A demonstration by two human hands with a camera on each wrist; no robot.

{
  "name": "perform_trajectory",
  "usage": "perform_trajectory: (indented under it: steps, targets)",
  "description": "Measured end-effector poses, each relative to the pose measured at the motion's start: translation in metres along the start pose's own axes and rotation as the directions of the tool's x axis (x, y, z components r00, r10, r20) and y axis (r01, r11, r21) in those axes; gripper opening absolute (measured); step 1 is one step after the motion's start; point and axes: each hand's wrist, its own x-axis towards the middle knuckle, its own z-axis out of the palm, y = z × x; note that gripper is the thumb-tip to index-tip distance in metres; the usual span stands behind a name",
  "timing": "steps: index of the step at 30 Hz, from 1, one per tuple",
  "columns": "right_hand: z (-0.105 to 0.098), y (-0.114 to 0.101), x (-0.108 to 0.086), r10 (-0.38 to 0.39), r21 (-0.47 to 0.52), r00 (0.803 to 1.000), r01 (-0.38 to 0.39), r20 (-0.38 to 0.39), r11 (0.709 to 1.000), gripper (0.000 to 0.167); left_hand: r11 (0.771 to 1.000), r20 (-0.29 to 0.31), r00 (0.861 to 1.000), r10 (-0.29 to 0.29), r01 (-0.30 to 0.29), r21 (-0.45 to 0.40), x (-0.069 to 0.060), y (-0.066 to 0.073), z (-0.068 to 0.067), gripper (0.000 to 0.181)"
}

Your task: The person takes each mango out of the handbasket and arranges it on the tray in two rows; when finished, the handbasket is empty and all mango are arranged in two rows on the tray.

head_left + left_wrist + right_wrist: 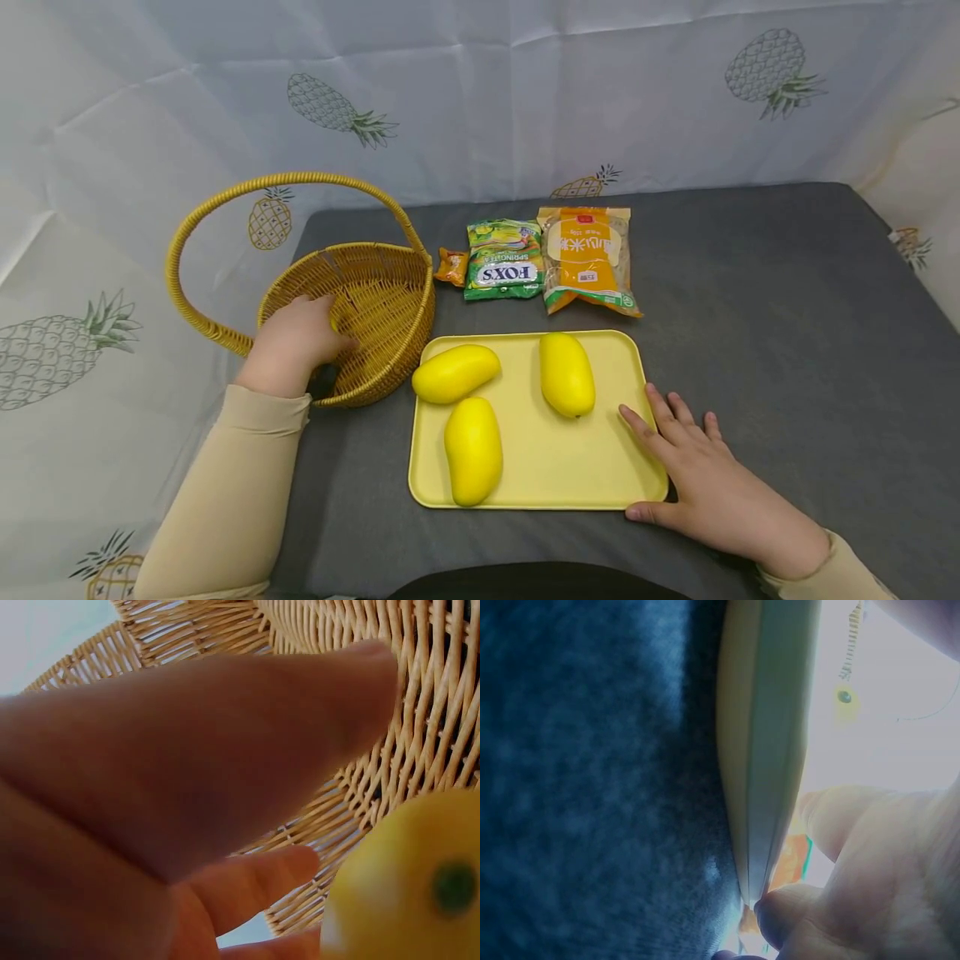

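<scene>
My left hand [296, 337] reaches down inside a wicker basket [386, 312]. In the left wrist view its thumb and fingers are stretched out and apart beside a yellow mango [390, 877] with a dark green stem spot; most of that mango is hidden in the head view. My right hand [712, 487] lies spread at the right edge of a pale yellow tray [577, 475], fingertips touching the rim. On the tray lie three mangoes: an upper left mango [456, 374], a lower left mango [473, 451] and an upper right mango [567, 375].
Behind the tray lie a small orange packet [452, 267], a green FOX'S candy bag [504, 260] and an orange-and-clear snack bag [587, 258]. The basket's tall handle [300, 179] arches over its opening. A pineapple-print cloth [465, 100] hangs behind the dark grey table [787, 333].
</scene>
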Motion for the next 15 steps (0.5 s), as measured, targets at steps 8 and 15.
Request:
perform_trajectory:
  steps: [8,15]
  targets:
    - [0.0005,0.0010,-0.0005,0.008,0.004,1.000,-0.008,0.002,1.000,0.117,0.998,0.010,0.998,0.063,-0.063,0.012,0.0023,0.0034,0.0008,0.093]
    - [0.0004,0.0009,0.0004,0.012,0.009,1.000,-0.013,0.008,1.000,0.118,0.993,-0.031,0.993,0.118,-0.118,-0.006,0.0051,0.0041,0.0026,0.073]
